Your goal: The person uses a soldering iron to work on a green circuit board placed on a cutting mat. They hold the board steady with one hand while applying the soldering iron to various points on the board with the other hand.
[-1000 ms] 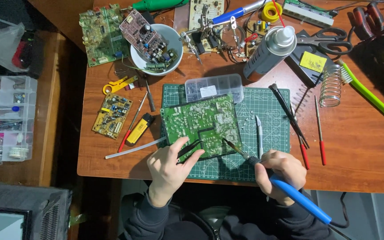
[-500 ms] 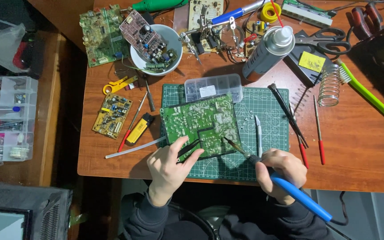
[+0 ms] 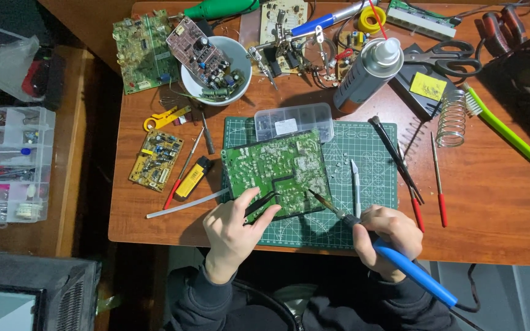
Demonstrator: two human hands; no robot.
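Green circuit board (image 3: 277,171) lies on the cutting mat (image 3: 372,184) on the desk (image 3: 492,196); left hand (image 3: 234,230) pinches black tweezers (image 3: 262,204) at its edge, right hand (image 3: 387,236) grips a blue-handled soldering iron (image 3: 400,266), tip on the board

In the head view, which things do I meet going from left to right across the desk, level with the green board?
Small yellow board → yellow lighter → green circuit board → grey knife → black brush → red-handled screwdriver
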